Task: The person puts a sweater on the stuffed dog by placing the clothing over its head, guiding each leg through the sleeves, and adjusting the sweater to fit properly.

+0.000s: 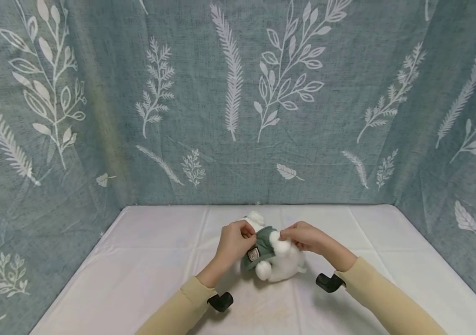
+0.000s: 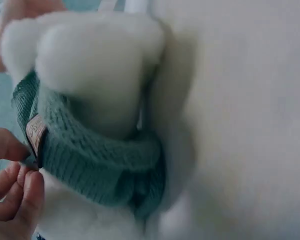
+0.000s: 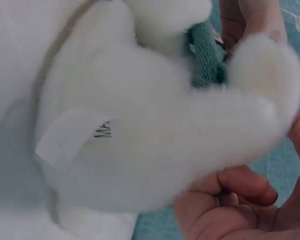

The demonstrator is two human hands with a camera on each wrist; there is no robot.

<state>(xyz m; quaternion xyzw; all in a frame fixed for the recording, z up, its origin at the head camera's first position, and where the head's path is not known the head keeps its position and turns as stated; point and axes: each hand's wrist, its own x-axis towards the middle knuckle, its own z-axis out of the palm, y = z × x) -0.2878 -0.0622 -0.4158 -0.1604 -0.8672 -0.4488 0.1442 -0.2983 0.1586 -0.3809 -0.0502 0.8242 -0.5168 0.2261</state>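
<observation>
A white plush toy (image 1: 285, 266) lies on its side on the table, wearing a green knitted sweater (image 1: 264, 243) with a small patch (image 1: 253, 254) on it. My left hand (image 1: 235, 239) pinches the sweater's edge near the patch; the left wrist view shows the fingertips (image 2: 32, 192) meeting on the cloth. With thumb and fingers, my right hand (image 1: 306, 236) holds one of the toy's legs (image 3: 250, 112). A white fabric tag (image 3: 65, 140) sticks out of the toy's body in the right wrist view. The toy's head is partly hidden behind my left hand.
A white cloth (image 1: 150, 265) with fold lines covers the table. Blue-green curtains (image 1: 196, 102) with white leaf prints hang at the back and both sides. Black wrist mounts (image 1: 221, 302) sit below both of my hands.
</observation>
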